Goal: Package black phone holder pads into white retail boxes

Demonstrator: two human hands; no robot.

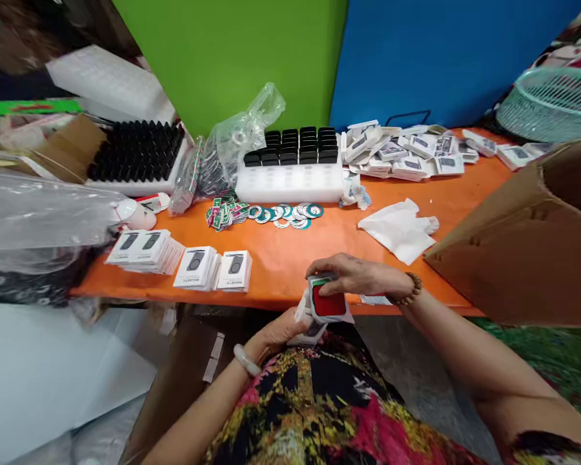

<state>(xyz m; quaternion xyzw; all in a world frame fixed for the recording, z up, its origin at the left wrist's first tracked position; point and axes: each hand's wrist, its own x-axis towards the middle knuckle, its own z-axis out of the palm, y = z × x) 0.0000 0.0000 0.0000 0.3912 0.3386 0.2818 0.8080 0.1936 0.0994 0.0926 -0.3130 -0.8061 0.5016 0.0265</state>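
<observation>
Close to my body, at the front edge of the orange table, my left hand [281, 328] is closed on a small white box [306, 336], which looks open at its top. Pinched in my right hand [351, 276] is a flat pack [330, 305] with a red square face and pale edging. It sits right above the box mouth, overlapping it; whether any of it is inside, I cannot tell. Left of my hands stand stacks of printed white boxes [235, 270], [196, 266] marked MAGNETIC.
Rings [290, 214] and small printed cards [223, 213] lie mid-table. Behind them is a white foam tray [290, 184] of black pieces. White boxes [411, 152] pile at the back right, near a crumpled white cloth [399, 229]. A cardboard carton [513, 239] bounds the right.
</observation>
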